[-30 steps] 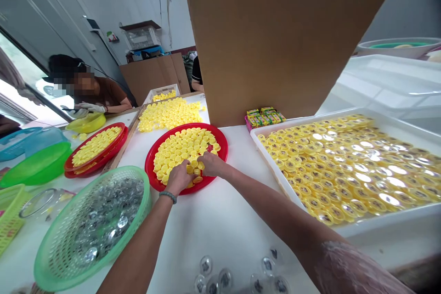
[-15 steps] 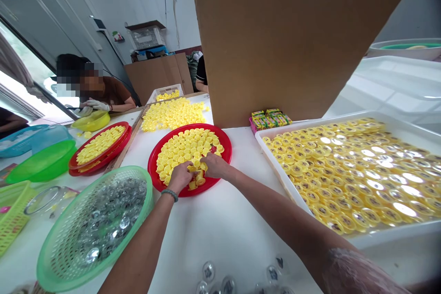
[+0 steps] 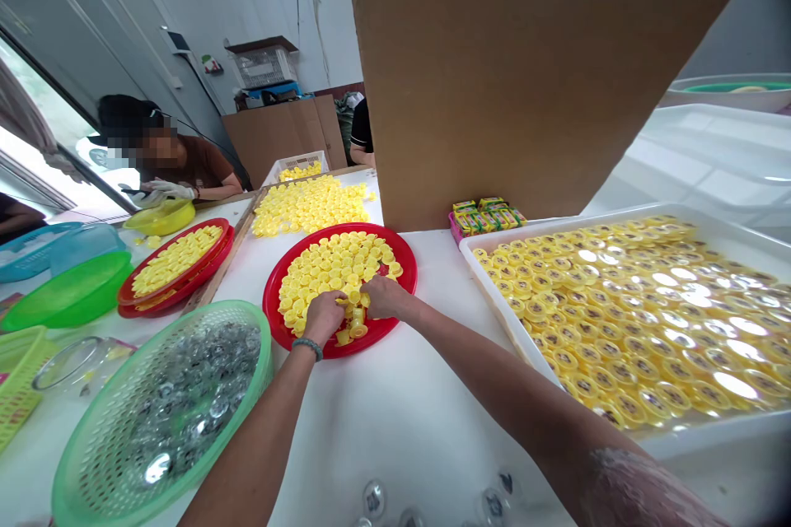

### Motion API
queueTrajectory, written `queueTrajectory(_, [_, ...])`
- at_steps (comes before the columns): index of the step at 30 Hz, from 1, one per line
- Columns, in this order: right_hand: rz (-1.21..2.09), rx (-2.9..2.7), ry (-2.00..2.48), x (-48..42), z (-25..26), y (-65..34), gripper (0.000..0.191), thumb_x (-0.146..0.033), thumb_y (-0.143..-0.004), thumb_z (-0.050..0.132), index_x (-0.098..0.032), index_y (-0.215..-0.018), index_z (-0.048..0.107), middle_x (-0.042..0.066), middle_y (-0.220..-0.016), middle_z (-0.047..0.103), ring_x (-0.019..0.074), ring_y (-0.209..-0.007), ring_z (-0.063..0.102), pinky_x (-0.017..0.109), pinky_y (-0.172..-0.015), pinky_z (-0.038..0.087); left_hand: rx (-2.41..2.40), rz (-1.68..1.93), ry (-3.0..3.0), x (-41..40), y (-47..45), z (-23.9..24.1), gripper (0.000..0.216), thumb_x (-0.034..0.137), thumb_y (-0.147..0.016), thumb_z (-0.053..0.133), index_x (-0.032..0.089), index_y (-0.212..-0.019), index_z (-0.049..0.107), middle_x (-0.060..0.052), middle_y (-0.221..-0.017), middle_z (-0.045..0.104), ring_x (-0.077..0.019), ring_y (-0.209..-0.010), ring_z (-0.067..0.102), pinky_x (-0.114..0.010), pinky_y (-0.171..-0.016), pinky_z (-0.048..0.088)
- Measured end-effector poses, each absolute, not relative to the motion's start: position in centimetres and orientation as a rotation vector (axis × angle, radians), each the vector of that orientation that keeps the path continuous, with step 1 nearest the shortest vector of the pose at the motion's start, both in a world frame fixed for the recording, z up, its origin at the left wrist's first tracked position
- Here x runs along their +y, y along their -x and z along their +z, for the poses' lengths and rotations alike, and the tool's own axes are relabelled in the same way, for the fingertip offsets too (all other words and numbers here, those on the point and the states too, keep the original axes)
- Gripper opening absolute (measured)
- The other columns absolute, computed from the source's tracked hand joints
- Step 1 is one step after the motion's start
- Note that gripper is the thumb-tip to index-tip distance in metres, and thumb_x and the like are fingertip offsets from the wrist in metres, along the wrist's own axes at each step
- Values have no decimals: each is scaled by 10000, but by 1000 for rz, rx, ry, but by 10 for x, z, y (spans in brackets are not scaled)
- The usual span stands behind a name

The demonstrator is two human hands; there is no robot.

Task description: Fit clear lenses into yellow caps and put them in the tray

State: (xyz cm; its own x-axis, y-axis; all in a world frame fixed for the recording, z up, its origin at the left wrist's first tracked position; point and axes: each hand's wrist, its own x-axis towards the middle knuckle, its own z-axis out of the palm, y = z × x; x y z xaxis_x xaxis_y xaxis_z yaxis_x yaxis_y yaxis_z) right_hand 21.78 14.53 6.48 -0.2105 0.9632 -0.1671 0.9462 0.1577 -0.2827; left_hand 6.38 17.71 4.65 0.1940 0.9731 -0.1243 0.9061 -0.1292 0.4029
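A round red tray (image 3: pixel 404 263) in the middle of the white table holds several small yellow plastic caps (image 3: pixel 327 268). Both my hands rest on its near edge. My left hand (image 3: pixel 322 316), with a bead bracelet on the wrist, is curled over a small heap of caps. My right hand (image 3: pixel 381 296) is closed beside it, its fingers pinched on yellow caps. A few loose caps (image 3: pixel 353 326) lie between the two hands.
A green basket (image 3: pixel 74 478) of clear domes sits near left. At right is a white tray (image 3: pixel 494 280) of filled yellow pieces. A big cardboard box (image 3: pixel 525 74) stands behind. Further left are another red tray (image 3: pixel 173 263), coloured bowls and a seated person.
My hands stay on the red tray's near edge, drawing slightly closer together over the caps. The view shifted a little to the left.
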Motion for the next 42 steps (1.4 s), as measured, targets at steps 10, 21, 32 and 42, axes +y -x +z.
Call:
queueTrajectory(10, [513, -2359, 1929, 143, 69, -219, 438, -257, -679, 663, -171, -1105, 610, 135, -1079, 585, 259, -955, 572, 300, -718, 493, 1787, 203, -2124, 179, -64, 47, 314, 16, -751, 502, 188, -933, 693, -59, -898, 671, -203, -757, 611, -260, -660, 449])
queueTrajectory(21, [464, -2349, 1918, 143, 60, -214, 449, -250, -717, 608, -176, -1159, 575, 146, -1057, 549, 263, -934, 559, 319, -711, 486, 1677, 312, -2318, 182, -67, 44, 176, 168, -832, 550, 206, -949, 675, -50, -912, 668, -230, -879, 592, -282, -748, 439])
queueTrajectory(32, [457, -2318, 1888, 139, 54, -217, 459, -252, -726, 587, -193, -1180, 560, 131, -1061, 541, 248, -923, 556, 306, -726, 473, 1620, 302, -2318, 198, -75, 41, 140, 93, -771, 574, 194, -749, 668, -17, -773, 661, -190, -762, 595, -250, -655, 429])
queueTrajectory(42, [406, -2241, 1914, 63, 78, -231, 404, -138, -709, 536, -216, -1106, 541, 92, -1021, 520, 226, -936, 505, 280, -719, 435, 1614, 315, -2214, 204, -85, 39, 150, 70, -704, 582, 179, -655, 673, -8, -689, 648, -169, -690, 586, -238, -611, 420])
